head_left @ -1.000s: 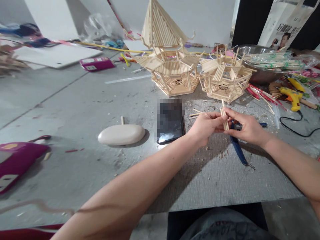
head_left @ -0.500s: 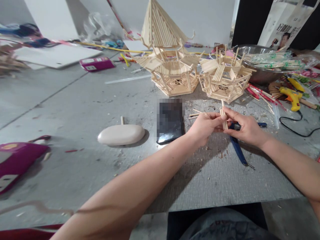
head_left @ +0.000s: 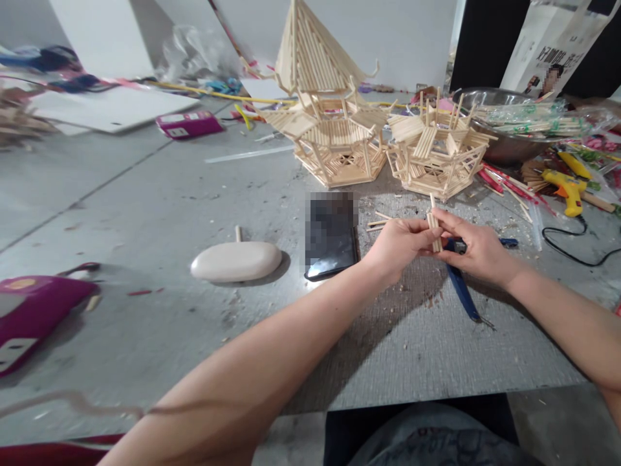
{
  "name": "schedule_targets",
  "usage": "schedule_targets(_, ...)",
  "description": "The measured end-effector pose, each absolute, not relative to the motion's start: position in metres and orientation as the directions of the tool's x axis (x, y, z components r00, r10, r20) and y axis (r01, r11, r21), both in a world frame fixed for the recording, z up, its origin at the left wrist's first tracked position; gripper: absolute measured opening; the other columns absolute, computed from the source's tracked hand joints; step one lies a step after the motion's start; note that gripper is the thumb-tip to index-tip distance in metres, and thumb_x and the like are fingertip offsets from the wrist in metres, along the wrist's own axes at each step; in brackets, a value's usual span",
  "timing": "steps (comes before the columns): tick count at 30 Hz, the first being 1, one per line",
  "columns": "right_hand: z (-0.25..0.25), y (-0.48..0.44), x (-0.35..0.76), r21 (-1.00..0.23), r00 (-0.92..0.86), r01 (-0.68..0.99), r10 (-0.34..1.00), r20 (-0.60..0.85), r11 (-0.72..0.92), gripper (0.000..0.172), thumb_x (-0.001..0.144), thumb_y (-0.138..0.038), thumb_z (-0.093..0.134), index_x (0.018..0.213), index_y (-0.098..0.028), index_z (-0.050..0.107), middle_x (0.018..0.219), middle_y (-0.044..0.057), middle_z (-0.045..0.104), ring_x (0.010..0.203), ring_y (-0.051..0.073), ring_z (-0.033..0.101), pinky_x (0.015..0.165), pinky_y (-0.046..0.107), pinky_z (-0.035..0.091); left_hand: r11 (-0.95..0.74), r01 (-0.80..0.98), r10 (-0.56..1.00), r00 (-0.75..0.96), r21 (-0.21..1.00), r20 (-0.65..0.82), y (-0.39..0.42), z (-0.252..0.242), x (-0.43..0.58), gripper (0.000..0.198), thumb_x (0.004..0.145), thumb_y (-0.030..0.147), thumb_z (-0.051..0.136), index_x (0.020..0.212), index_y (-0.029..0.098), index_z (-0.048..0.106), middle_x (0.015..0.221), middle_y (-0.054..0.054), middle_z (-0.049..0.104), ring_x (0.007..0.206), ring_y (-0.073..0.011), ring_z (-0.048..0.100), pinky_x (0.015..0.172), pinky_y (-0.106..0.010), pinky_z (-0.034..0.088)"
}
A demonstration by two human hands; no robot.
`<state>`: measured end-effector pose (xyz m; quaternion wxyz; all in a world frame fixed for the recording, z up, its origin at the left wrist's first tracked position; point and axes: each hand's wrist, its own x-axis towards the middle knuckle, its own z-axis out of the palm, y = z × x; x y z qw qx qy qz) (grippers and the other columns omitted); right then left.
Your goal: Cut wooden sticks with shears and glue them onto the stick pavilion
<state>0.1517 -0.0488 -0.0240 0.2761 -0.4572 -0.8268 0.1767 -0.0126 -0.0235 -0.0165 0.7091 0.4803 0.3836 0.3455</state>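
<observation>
Stick bundle (head_left: 433, 221), pinched by left hand (head_left: 402, 246), right hand (head_left: 478, 251) alike

The person's two hands, the left hand (head_left: 400, 247) and the right hand (head_left: 478, 251), share one bundle of short sticks (head_left: 435, 234), packed too tightly to count. On one desk (head_left: 485, 356) stand two stick models, the taller model (head_left: 317, 74) and the shorter model (head_left: 427, 141). Two purple boxes show, the nearer purple box (head_left: 41, 310) and the farther purple box (head_left: 190, 125). There is one each of phone (head_left: 332, 243), white oval case (head_left: 237, 262), blue-handled pliers (head_left: 463, 292), metal bowl (head_left: 509, 152), yellow glue gun (head_left: 571, 189) and printed bag (head_left: 546, 48).
</observation>
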Motion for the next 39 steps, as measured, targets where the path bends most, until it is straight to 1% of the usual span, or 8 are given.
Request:
schedule_targets(8,-0.025,-0.048,0.151,-0.462,-0.462,0.686,0.827,0.319,0.562,0.068,0.078,-0.039,0.053,0.138,-0.026,0.024,0.130,0.008,0.047,0.103,0.025,0.057,0.087,0.043,0.046,0.370,-0.151,0.857,0.438,0.917,-0.274,-0.023,-0.015,-0.010,0.011,0.073,0.018,0.058,0.064,0.013,0.060,0.061,-0.001,0.063,0.052,-0.0082,0.056,0.057,-0.024,0.047)
schedule_targets(17,-0.023,-0.051,0.150,-0.549,-0.416,0.666,0.862,0.289,0.505,0.065,0.079,-0.039,0.052,0.136,-0.023,0.028,0.132,0.009,0.045,0.112,0.023,0.051,0.092,0.040,0.042,0.372,-0.192,0.862,0.435,0.908,-0.261,-0.027,-0.013,-0.009,0.008,0.072,0.018,0.059,0.066,0.012,0.060,0.067,-0.002,0.065,0.056,-0.0079,0.058,0.058,-0.022,0.046)
schedule_targets(25,-0.012,-0.049,0.153,-0.491,-0.423,0.722,0.872,0.245,0.488,0.071,0.075,-0.044,0.055,0.136,-0.019,0.027,0.133,0.011,0.043,0.111,0.025,0.052,0.092,0.041,0.041,0.329,-0.188,0.887,0.398,0.926,-0.235,-0.026,-0.015,-0.008,0.009,0.070,0.017,0.060,0.063,0.012,0.060,0.059,0.000,0.062,0.053,-0.0076,0.056,0.056,-0.022,0.045)
schedule_targets(27,-0.004,-0.047,0.157,-0.439,-0.406,0.762,0.879,0.248,0.476,0.072,0.072,-0.048,0.056,0.133,-0.018,0.032,0.131,0.011,0.046,0.110,0.025,0.052,0.091,0.040,0.041,0.282,-0.184,0.914,0.351,0.942,-0.205,-0.022,-0.015,-0.010,0.009,0.069,0.017,0.061,0.062,0.012,0.060,0.059,0.000,0.062,0.054,-0.0074,0.057,0.057,-0.022,0.046)
schedule_targets(29,0.004,-0.045,0.161,-0.359,-0.361,0.837,0.909,0.207,0.414,0.061,0.073,-0.052,0.053,0.123,-0.018,0.044,0.121,0.011,0.054,0.105,0.025,0.054,0.086,0.040,0.043,0.238,-0.192,0.937,0.302,0.952,-0.173,-0.017,-0.015,-0.013,0.010,0.068,0.018,0.062,0.060,0.013,0.059,0.060,0.000,0.063,0.056,-0.0076,0.058,0.059,-0.022,0.047)
schedule_targets(32,0.008,-0.046,0.163,-0.141,-0.282,0.949,0.959,0.016,0.281,0.054,0.072,-0.063,0.044,0.096,-0.017,0.058,0.099,0.013,0.063,0.095,0.030,0.056,0.077,0.045,0.044,0.176,-0.185,0.959,0.253,0.967,-0.126,-0.010,-0.017,-0.016,0.010,0.067,0.018,0.062,0.059,0.013,0.059,0.059,0.000,0.062,0.058,-0.0084,0.059,0.062,-0.023,0.049)
schedule_targets(36,0.005,-0.055,0.156,0.170,-0.228,0.951,0.957,-0.178,0.258,0.068,0.066,-0.075,0.035,0.080,-0.014,0.062,0.102,0.021,0.059,0.103,0.040,0.048,0.084,0.064,0.028,0.093,-0.132,0.974,0.219,0.987,-0.062,-0.006,-0.020,-0.017,0.010,0.068,0.018,0.062,0.059,0.013,0.060,0.056,0.001,0.061,0.057,-0.0083,0.058,0.063,-0.024,0.049)
schedule_targets(39,0.004,-0.060,0.151,0.225,-0.200,0.940,0.948,-0.248,0.258,0.065,0.069,-0.070,0.035,0.082,-0.013,0.063,0.098,0.020,0.060,0.093,0.037,0.054,0.086,0.067,0.021,0.060,-0.122,0.974,0.225,0.991,-0.032,-0.006,-0.021,-0.017,0.010,0.068,0.019,0.061,0.059,0.013,0.060,0.058,0.000,0.061,0.058,-0.0084,0.058,0.063,-0.024,0.049)
